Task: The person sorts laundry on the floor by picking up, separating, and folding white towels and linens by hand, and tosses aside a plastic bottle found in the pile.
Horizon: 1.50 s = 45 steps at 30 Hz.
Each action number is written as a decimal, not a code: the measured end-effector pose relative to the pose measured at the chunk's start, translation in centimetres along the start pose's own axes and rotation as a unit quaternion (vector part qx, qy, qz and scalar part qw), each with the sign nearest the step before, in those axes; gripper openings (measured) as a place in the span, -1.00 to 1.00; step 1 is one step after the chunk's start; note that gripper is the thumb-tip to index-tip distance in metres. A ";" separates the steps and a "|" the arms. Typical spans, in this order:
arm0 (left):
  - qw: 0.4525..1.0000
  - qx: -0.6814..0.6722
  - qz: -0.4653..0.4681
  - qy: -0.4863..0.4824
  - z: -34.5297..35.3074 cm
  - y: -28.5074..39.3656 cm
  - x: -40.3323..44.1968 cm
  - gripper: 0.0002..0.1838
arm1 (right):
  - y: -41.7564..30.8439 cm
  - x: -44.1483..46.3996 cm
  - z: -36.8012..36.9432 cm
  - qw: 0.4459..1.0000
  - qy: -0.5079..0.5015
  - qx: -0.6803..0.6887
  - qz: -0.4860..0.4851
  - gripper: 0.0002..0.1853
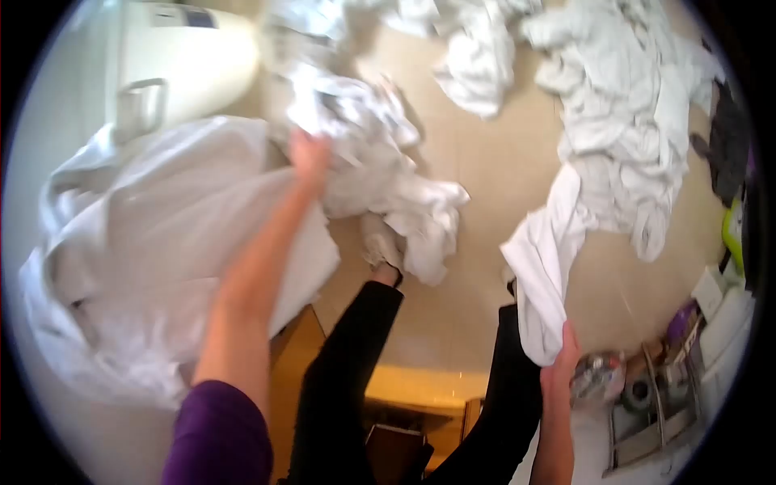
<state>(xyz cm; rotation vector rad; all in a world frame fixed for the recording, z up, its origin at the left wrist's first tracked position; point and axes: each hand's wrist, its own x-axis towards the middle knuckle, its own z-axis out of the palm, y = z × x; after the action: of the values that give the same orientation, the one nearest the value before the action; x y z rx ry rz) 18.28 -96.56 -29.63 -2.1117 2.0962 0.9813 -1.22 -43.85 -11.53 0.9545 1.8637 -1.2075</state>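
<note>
My left hand (pixel 311 153) reaches to a heap of crumpled white cloths (pixel 364 137) on the floor; its fingers are blurred, and whether they grip any cloth is unclear. Low on the right, my right hand (pixel 559 352) is closed on a white cloth (pixel 543 267), which stretches up toward a large pile of white cloths (pixel 622 105). A big white sheet (pixel 162 234) lies spread at the left, beside my left forearm.
A white rounded appliance (pixel 190 65) stands at the upper left. More white cloth (pixel 481 61) lies at the top centre. Dark cloth (pixel 727 145) is at the far right, above a rack (pixel 659 412) with small items. My legs are at the bottom.
</note>
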 end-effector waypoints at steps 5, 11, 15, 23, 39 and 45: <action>0.932 -0.056 0.113 -0.340 -8.1 8.1 -23.1 -0.66 | -4.6 -2.8 -1.5 0.992 0.076 -0.012 -0.103 -0.65; 0.939 -0.192 -0.073 -0.277 -8.1 11.7 -28.5 -0.49 | -14.6 -6.6 -6.3 0.851 0.114 -0.346 -0.379 -0.65; 0.908 -0.261 -0.176 -0.276 -9.2 19.0 -30.0 -0.31 | -21.2 -11.3 -7.2 0.799 0.131 -0.398 -0.431 -0.71; 0.731 -0.390 -0.175 -0.532 -16.1 27.9 -36.1 -0.40 | -28.3 -21.9 -0.7 0.675 -0.160 -0.357 -0.626 -0.88; 0.883 -0.151 0.114 -0.430 -16.0 13.6 -17.1 -0.13 | -18.3 -6.7 55.8 0.709 -0.405 -0.355 -0.455 -0.57; 0.809 -0.308 0.054 -0.497 -16.9 12.3 -12.9 -0.64 | -14.6 5.4 76.0 0.869 -0.292 -0.364 -0.162 -0.31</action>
<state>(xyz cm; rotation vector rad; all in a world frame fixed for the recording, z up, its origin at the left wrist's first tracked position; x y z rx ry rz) 15.40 -93.40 -5.43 -1.0437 1.4069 2.3342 -3.82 -118.07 -33.89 -0.1439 1.7634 -0.7232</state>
